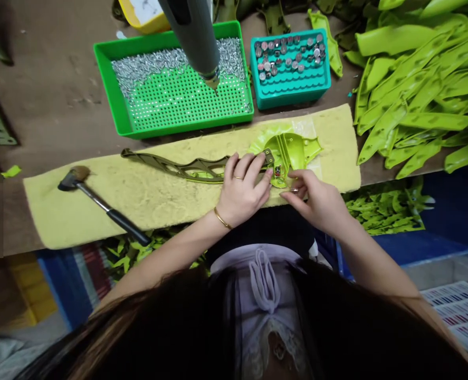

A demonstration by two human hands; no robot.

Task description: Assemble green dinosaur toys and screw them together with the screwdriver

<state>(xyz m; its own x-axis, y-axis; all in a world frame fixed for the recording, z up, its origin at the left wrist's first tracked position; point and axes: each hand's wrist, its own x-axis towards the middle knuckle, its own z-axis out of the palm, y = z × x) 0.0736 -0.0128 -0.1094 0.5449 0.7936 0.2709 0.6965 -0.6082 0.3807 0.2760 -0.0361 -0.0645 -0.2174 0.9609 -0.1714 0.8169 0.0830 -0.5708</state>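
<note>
Left hand [241, 192]: my fingers spread, pressed on the olive plastic frame [186, 170].
Right hand [316, 203]: fingertips pinched; what they held was too small to tell.
Frame: long axis left to right along the yellow felt pad [99, 206], directly ahead of me, under my left hand.
Lime plastic housing [287, 155]: joined to the frame's right end, just ahead of both hands.

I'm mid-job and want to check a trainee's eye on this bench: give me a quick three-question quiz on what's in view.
1. Which holds the round metal studs: the green tray or the teal tray?
2. True or false: the person's left hand rests on the olive-green plastic frame.
3. What tool lies on the yellow felt pad?

Key: 1. The teal tray. 2. True. 3. A hammer.
</note>
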